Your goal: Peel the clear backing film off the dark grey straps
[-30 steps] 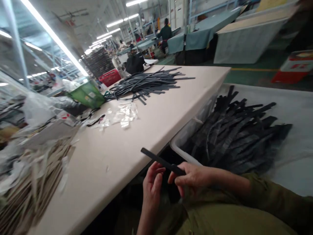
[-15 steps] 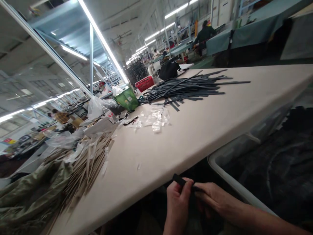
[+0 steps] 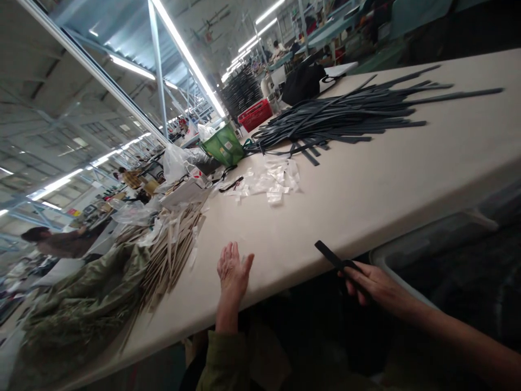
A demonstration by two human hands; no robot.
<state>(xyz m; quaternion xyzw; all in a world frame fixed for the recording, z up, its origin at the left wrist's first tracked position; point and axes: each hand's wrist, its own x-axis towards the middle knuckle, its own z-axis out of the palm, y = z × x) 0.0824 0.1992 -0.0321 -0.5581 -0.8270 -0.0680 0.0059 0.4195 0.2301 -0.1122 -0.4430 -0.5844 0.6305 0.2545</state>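
My right hand [image 3: 368, 282] is closed round a dark fabric strip [image 3: 326, 253] just off the table's front edge. One flat end of the strip sticks out up and to the left; the rest drops into shadow below. Over the near part of the table [image 3: 358, 201], my left hand [image 3: 235, 270] is open, fingers stretched out and thumb apart, holding nothing. Farther back lie small clear plastic pieces [image 3: 274, 179] and a large heap of dark grey strips [image 3: 337, 114].
A bundle of tan strips [image 3: 175, 250] and olive cloth [image 3: 89, 293] cover the left end. A green basket [image 3: 223, 145], a red crate [image 3: 255, 114] and a black bag [image 3: 303, 81] stand at the back. Below the front edge sits a bin [image 3: 401, 285]. A person [image 3: 57, 241] is at far left.
My left hand has let go of the dark strip and moved left over the table. My right hand keeps the strip and is slightly higher and farther right. The view has shifted.
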